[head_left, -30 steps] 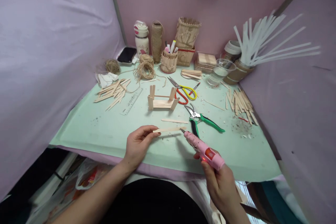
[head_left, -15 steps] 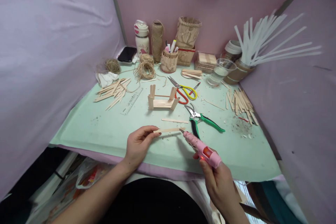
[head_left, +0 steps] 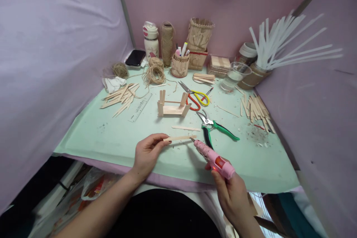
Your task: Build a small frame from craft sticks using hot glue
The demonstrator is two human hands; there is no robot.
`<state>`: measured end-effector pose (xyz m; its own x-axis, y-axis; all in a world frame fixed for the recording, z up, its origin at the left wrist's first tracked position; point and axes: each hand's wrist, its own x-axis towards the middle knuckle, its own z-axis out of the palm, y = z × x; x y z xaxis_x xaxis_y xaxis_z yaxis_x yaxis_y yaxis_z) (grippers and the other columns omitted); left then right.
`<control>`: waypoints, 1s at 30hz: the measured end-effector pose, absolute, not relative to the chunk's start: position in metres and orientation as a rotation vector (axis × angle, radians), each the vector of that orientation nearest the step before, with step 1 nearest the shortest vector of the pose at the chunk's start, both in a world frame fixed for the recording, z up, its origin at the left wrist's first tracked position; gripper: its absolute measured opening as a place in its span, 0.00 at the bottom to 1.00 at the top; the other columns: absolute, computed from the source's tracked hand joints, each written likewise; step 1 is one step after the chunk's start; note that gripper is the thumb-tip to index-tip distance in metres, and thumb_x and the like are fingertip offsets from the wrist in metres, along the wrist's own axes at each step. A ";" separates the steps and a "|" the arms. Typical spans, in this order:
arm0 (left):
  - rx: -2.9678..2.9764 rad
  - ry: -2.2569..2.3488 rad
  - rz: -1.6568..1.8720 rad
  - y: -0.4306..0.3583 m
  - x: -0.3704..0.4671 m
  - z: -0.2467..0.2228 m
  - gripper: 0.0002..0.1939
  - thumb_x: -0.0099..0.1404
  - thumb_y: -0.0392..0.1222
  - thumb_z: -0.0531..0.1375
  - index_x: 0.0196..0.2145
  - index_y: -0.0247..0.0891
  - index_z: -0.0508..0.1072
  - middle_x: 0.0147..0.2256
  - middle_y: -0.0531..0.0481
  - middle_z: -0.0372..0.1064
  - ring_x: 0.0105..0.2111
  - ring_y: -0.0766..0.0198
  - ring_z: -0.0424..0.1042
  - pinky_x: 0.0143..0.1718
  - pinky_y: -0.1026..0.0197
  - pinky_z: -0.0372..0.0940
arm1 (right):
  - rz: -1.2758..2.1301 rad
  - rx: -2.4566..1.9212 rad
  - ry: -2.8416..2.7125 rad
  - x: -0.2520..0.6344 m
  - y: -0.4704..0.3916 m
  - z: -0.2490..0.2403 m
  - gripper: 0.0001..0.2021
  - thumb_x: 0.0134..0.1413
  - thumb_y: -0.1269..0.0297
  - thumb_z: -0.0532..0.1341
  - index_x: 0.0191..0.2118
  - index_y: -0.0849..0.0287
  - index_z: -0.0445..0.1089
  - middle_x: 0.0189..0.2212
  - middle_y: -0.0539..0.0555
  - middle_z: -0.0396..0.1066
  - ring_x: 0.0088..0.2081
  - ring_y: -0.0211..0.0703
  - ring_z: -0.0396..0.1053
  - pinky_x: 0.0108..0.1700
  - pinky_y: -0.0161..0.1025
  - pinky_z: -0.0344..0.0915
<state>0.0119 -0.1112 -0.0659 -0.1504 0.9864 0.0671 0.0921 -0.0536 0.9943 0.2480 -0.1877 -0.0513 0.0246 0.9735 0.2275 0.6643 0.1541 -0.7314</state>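
Note:
My left hand [head_left: 149, 151] pinches the left end of a flat wooden craft stick [head_left: 181, 138], held just above the table. In my right hand [head_left: 230, 189] is a pink hot glue gun [head_left: 213, 158], its fingers wrapped round the body and a red light glowing on it. The gun's nozzle meets the stick near its right end; whether glue is coming out is too small to tell. Behind the stick lies another craft stick [head_left: 186, 128]. Beyond that stands a small frame built of craft sticks [head_left: 173, 108], with upright posts at both ends.
Green-handled pruning shears [head_left: 208, 122] lie just behind the glue gun, with scissors [head_left: 192, 95] further back. A clear ruler [head_left: 140, 108] and loose sticks [head_left: 121, 96] are at left. More sticks [head_left: 256, 111], a cup of water [head_left: 232, 78] and white glue sticks [head_left: 267, 48] occupy the right.
The glue gun's nozzle has shifted very slightly left along the stick. My left hand keeps the same hold, and everything else stays in place.

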 end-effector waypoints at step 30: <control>1.240 1.368 1.351 -0.110 0.014 -0.062 0.05 0.55 0.40 0.67 0.31 0.38 0.80 0.30 0.50 0.80 0.30 0.63 0.78 0.35 0.65 0.74 | 0.617 -1.569 -1.759 0.249 -0.191 -0.054 0.16 0.65 0.58 0.54 0.51 0.60 0.70 0.41 0.60 0.77 0.41 0.49 0.75 0.41 0.41 0.72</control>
